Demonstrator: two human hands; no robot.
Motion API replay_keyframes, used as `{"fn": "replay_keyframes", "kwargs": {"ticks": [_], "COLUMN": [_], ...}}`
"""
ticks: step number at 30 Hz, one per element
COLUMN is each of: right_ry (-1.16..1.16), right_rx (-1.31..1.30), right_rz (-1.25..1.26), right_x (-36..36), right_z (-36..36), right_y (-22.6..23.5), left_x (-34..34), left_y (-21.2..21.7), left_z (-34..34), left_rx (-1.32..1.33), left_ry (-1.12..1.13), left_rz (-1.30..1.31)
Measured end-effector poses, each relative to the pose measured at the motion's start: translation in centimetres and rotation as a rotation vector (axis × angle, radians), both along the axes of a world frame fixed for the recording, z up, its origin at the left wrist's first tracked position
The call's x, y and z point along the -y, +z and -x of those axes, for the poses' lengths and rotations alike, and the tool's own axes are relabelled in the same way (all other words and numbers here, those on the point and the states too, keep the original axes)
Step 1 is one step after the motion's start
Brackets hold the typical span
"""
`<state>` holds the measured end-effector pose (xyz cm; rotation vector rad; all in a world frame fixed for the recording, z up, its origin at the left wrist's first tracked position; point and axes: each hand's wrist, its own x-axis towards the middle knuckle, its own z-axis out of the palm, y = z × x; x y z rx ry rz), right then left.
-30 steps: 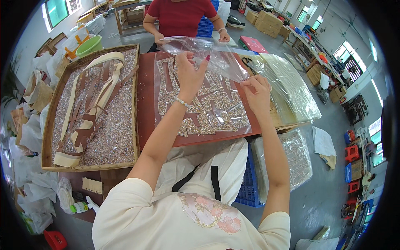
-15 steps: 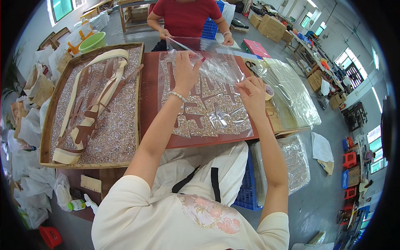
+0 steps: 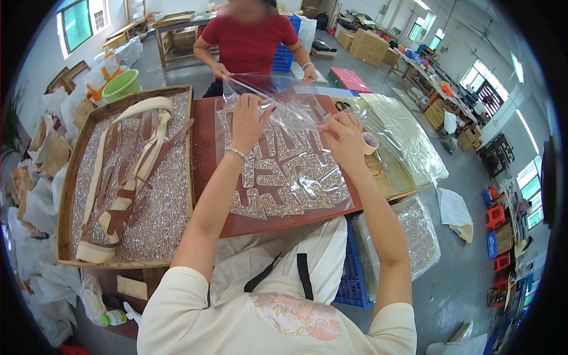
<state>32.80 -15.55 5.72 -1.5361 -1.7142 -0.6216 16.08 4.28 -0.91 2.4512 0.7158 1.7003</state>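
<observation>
A sheet of clear plastic film [image 3: 299, 112] stretches over the far half of the work board, its far side lifted. My left hand [image 3: 249, 121] is closed on the film's left part. At its near right corner, my right hand [image 3: 344, 137] pinches the film between thumb and fingers. Across the sheet, a person in a red top holds the far edge with both hands. Under and in front of the film lie several glittering rhinestone-covered cutouts [image 3: 272, 204] on a reddish-brown board [image 3: 204, 171]. The cutouts' far part shows only through the film.
On the left, a wooden tray [image 3: 66, 195] holds loose rhinestones and cream and brown strips [image 3: 127, 195]. To the right are a tape roll [image 3: 371, 142], black-handled scissors [image 3: 342, 106] and stacked clear sheets [image 3: 408, 139]. A blue crate [image 3: 353, 272] with bagged glittering pieces stands below right.
The view has tilted up, so the table sits lower in the picture. Both my hands keep hold of the film, and the other person still holds the far edge.
</observation>
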Motion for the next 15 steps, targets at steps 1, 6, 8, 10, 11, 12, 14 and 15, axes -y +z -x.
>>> {"fn": "replay_keyframes", "kwargs": {"ticks": [1,6,8,10,11,12,14,15], "right_ry": [-0.003,-0.012,-0.027,-0.043,-0.047,-0.054,-0.064,-0.069], "right_rx": [-0.010,-0.009,-0.036,-0.034,-0.035,-0.049,-0.065,-0.066], "right_rz": [0.001,0.004,0.031,-0.028,-0.022,-0.016,-0.007,-0.012], "right_x": [-0.2,-1.4,-1.1,-0.3,0.4,1.2,2.4,2.8], "right_z": [0.1,-0.5,-0.5,-0.5,-0.8,-1.2,-1.5,-1.4], "right_y": [0.4,0.8,1.0,1.2,1.2,1.1,0.9,0.8], "left_x": [-0.2,-0.5,-0.4,0.0,0.8,1.6,3.0,3.6], "left_y": [0.1,0.5,0.2,-0.3,-0.3,-0.4,-0.5,-0.6], "left_z": [0.0,-0.2,-0.4,-0.8,-1.2,-1.8,-2.9,-3.4], "left_rx": [-0.029,-0.120,-0.125,-0.119,-0.120,-0.099,-0.082,-0.076], "left_ry": [0.006,0.061,0.056,0.051,0.046,0.054,0.059,0.079], "left_rz": [-0.032,-0.121,-0.111,-0.109,-0.103,-0.094,-0.082,-0.082]}}
